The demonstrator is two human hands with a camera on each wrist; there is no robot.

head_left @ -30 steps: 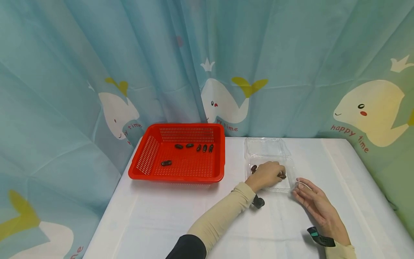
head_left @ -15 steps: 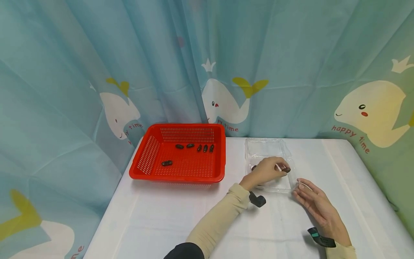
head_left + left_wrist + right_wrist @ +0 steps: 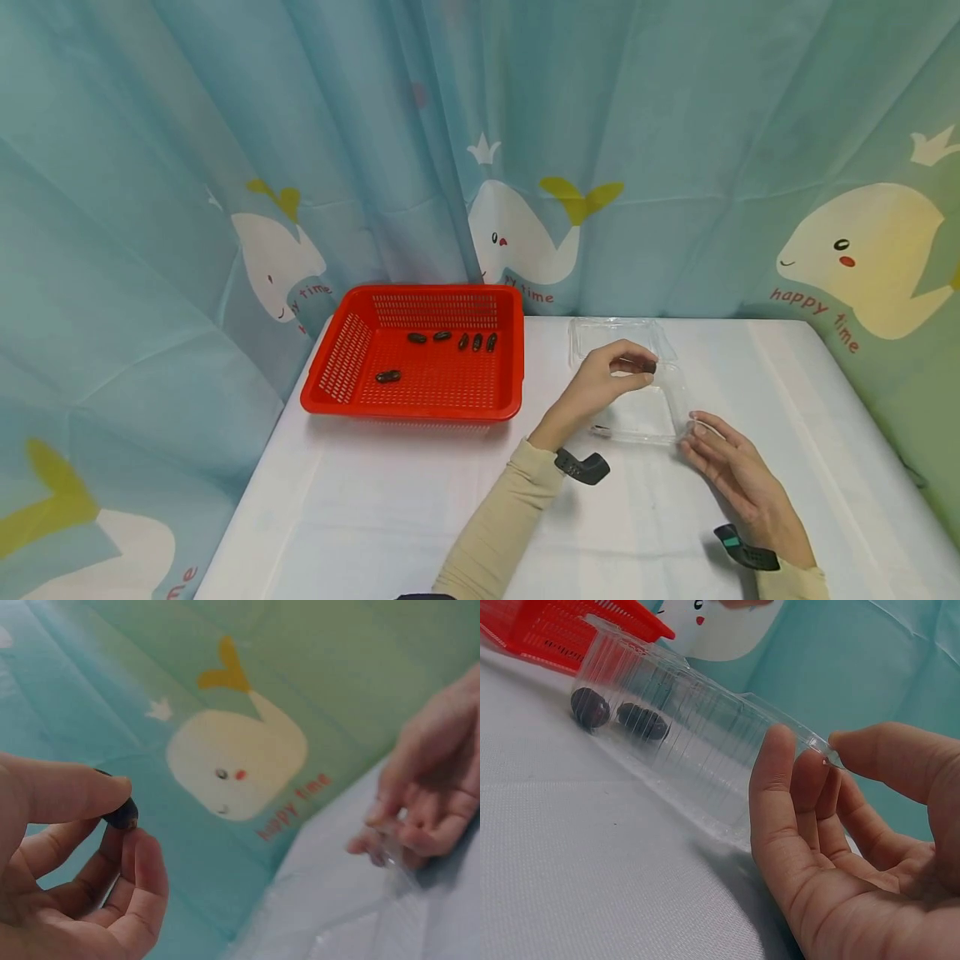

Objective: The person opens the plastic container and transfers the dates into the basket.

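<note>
Your left hand (image 3: 596, 383) pinches the held piece (image 3: 122, 815), a dark oval, between thumb and fingertips; its other fingers curl loosely below. Key relation: the held piece is up off the cloth (image 3: 630, 533), over the far side of the box (image 3: 645, 414), close to the hinge line in the head view. Exact height: can't tell. Long axis: slants down to the right in the left wrist view, but your fingertips cover a good part, so treat the angle as rough; head view gives you only a dark end facing right. Your right hand (image 3: 731, 467) pinches the box rim at the near right corner, thumb against fingertips, no piece in it. So left owns the piece, right owns the box. Inside the box, at the end away from your right hand, the right wrist view shows a corner piece (image 3: 590, 709) and, just beside it, a neighbour piece (image 3: 643, 721) that looks roughly lined up with the near wall. Lid (image 3: 600, 333) is folded back behind the box, toward the curtain (image 3: 675, 125). Basket (image 3: 420, 412) is well apart to the left, nearer your left hand. In it: a back row (image 3: 463, 342) of five, two lying crosswise and three pointing toward you, plus a front clump (image 3: 387, 377) at left that could be one piece or two touching.
</note>
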